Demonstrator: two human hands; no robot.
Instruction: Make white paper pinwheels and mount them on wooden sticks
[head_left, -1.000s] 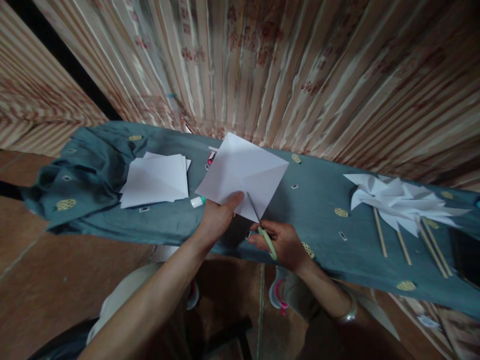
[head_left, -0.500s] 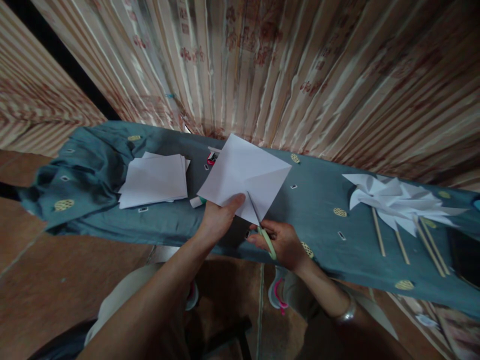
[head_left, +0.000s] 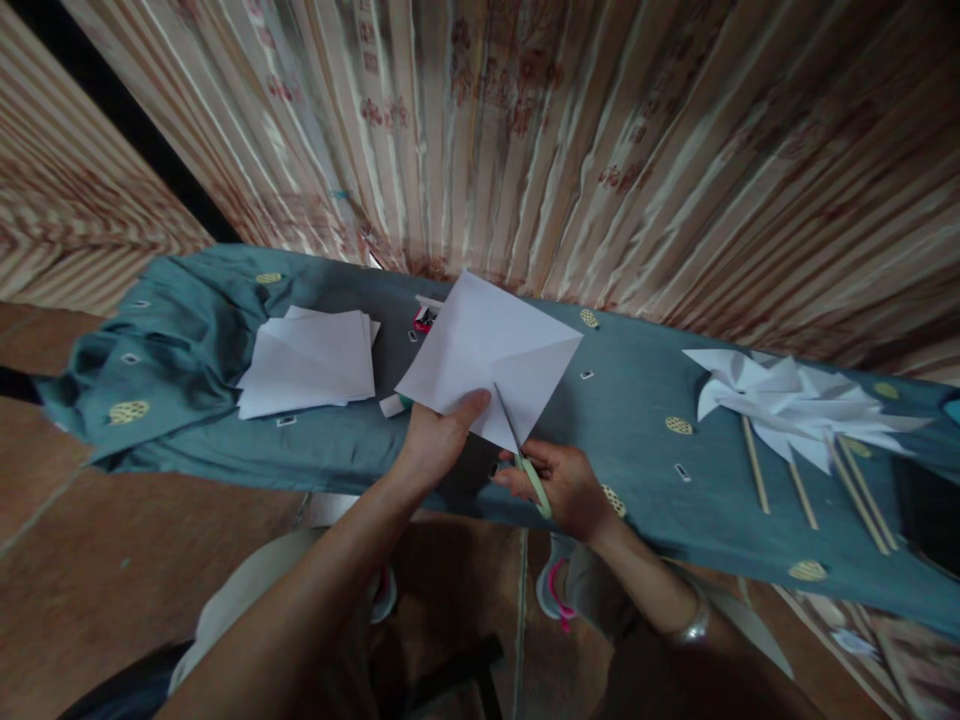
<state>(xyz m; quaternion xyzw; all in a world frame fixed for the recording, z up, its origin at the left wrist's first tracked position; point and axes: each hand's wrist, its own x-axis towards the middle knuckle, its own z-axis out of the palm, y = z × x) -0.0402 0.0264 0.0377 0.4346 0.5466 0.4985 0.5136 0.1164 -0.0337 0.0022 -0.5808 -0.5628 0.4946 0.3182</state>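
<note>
A square sheet of white paper (head_left: pixel 495 335) with crease lines is held up over the cloth-covered table. My left hand (head_left: pixel 442 430) grips its lower left edge, thumb on top and the other fingers hidden underneath. My right hand (head_left: pixel 562 485) is closed round the pale green handles of a pair of scissors (head_left: pixel 535 485). Their blade lies along the paper from its near corner toward the middle, close to my left thumb. Whether both blades are pressed together I cannot make out. A stack of white paper (head_left: pixel 311 360) lies left of my hands.
Several white paper pinwheels (head_left: pixel 795 400) on wooden sticks lie to the right, beside a dark flat object (head_left: pixel 930 510). A small red box (head_left: pixel 425 318) and a white-capped tube (head_left: pixel 393 405) sit partly behind the held sheet. A pleated curtain (head_left: pixel 495 150) hangs along the table's far edge.
</note>
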